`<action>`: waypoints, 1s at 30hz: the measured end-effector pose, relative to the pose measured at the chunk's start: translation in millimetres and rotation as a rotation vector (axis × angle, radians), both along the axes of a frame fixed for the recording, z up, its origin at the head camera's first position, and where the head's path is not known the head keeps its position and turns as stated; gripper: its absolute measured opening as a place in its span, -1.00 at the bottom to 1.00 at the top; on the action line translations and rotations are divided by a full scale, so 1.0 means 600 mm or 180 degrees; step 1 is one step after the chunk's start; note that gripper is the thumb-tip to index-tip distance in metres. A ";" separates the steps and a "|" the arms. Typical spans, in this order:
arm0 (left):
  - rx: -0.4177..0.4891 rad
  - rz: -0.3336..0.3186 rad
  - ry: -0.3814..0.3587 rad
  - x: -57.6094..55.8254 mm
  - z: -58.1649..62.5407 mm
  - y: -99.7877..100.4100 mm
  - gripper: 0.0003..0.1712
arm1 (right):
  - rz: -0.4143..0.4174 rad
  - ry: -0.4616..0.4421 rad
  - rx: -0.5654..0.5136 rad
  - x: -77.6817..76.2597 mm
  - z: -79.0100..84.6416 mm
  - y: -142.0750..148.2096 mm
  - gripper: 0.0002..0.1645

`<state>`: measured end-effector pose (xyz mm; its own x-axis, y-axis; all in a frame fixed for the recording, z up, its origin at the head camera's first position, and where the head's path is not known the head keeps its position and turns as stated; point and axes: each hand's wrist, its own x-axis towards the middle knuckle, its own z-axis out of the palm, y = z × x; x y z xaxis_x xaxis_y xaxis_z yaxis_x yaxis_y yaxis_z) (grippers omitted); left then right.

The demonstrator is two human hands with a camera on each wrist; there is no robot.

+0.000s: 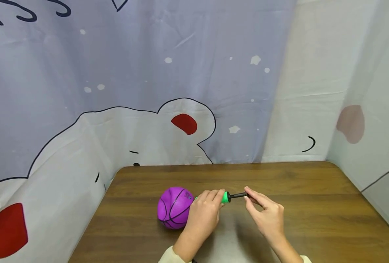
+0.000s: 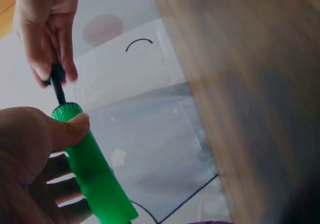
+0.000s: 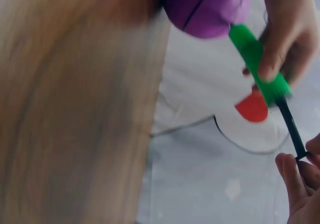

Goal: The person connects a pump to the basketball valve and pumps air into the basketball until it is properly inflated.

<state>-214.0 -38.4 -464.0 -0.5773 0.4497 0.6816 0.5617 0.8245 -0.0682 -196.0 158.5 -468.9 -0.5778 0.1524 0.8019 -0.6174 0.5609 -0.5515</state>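
A purple ball [image 1: 175, 208] with black basketball lines sits on the wooden table. My left hand [image 1: 205, 211] grips the green barrel of a hand pump [image 2: 95, 169], thumb along its ribbed collar. The pump's far end meets the ball's surface in the right wrist view, where the ball [image 3: 207, 8] shows at the top. From the collar a black rod [image 1: 237, 195] sticks out toward the right. My right hand [image 1: 266, 215] pinches the black handle at the rod's end between thumb and fingers; this handle [image 2: 57, 74] is partly covered by them.
The brown wooden table [image 1: 329, 212] stretches out around the ball and hands. Behind it hangs a printed curtain [image 1: 240, 80] in grey-blue and white, which also runs along the left and right sides.
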 end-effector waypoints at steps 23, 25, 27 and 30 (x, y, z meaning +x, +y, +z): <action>-0.0080 -0.0003 0.0322 0.004 0.001 -0.004 -0.44 | -0.0261 0.0287 -0.0007 0.010 0.004 -0.005 -0.59; -0.0140 0.0013 0.0313 0.005 -0.002 -0.002 -0.42 | -0.0184 0.0297 0.0032 0.008 -0.009 -0.023 -0.58; -0.0227 0.0039 0.0307 0.007 -0.004 0.000 -0.40 | -0.0061 0.0214 0.0076 0.008 -0.018 -0.036 -0.58; -0.0282 0.0036 0.0272 0.009 -0.006 0.002 -0.39 | 0.0067 0.0070 0.0128 0.008 -0.025 -0.043 -0.59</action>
<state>-208.8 -37.3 -467.9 -0.5243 0.5042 0.6862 0.5414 0.8194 -0.1884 -191.3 132.9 -483.7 -0.5626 0.1076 0.8197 -0.6411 0.5692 -0.5148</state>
